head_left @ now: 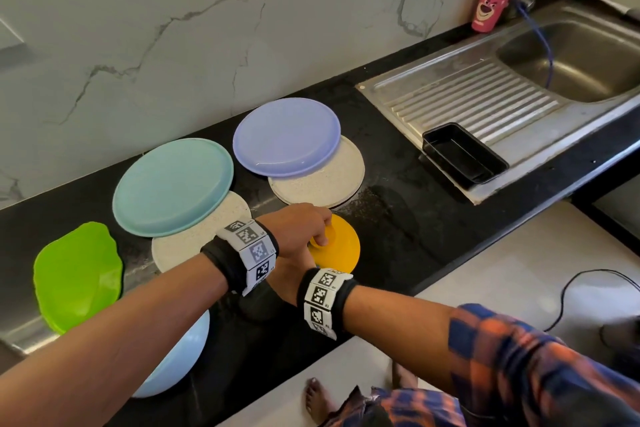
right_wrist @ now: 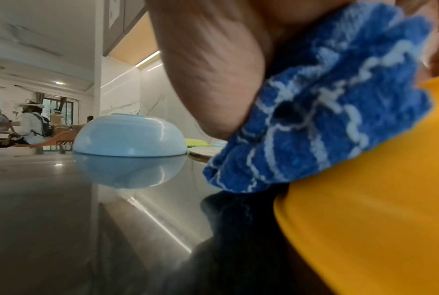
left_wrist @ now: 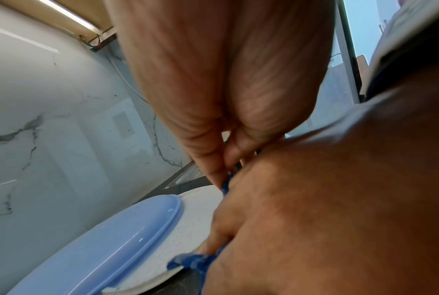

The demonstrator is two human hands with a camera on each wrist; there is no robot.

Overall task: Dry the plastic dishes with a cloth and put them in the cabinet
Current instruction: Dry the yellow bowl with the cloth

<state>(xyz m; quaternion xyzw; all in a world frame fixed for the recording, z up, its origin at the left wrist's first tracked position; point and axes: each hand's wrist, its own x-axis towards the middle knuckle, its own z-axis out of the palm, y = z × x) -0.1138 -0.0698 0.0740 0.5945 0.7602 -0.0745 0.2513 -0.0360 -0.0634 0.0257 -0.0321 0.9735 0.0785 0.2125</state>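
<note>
**Yellow dish under both hands at the counter's front edge**

The yellow dish (head_left: 341,248) lies upside down on the black counter (head_left: 433,229), near its front edge, its raised base ring pointing up. It is round, so no long axis matters; what counts is that it sits directly beneath the crossed wrists. The left hand (head_left: 301,229) reaches over from above and curls its fingers round the base ring. The right hand (right_wrist: 213,79) lies lower, mostly hidden in the head view, bunching the blue cloth (right_wrist: 334,103) against the dish's side. Around it stand 2 stacks of plates, lilac plate (head_left: 286,136) uppermost on the nearer one, and a pale blue bowl (right_wrist: 129,135) overturned to the left.
</note>
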